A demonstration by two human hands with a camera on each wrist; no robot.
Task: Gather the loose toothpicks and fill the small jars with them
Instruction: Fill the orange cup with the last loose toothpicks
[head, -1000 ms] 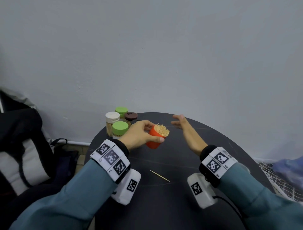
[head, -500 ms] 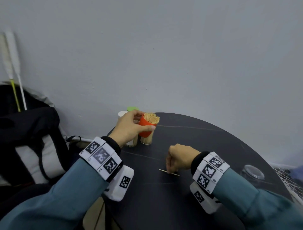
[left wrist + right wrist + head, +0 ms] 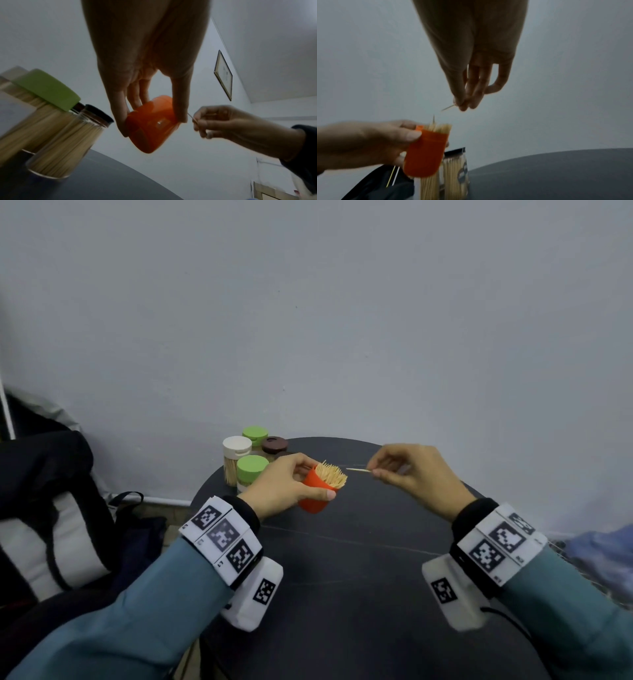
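Hands update: our left hand (image 3: pixel 284 491) grips the orange jar (image 3: pixel 317 494) above the tabletop (image 3: pixel 359 559), while our right hand (image 3: pixel 416 477) has just picked the last stray toothpick (image 3: pixel 358 470) off it, pinching it beside the packed jar, so we're nearly done.

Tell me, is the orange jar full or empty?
Full. The orange jar, held in the left hand, is packed with toothpicks sticking out its open top.

five jars, one loose toothpick, two hands

four lidded jars: two green-lidded (image 3: pixel 252 468) (image 3: pixel 255 433), one white-lidded (image 3: pixel 236 446), one brown-lidded (image 3: pixel 274 444); one open orange jar (image 3: pixel 313 494) packed with toothpicks too many to count; one single toothpick (image 3: pixel 358 470); one left hand (image 3: pixel 286 486), one right hand (image 3: pixel 416 474); one bench (image 3: pixel 359 577).
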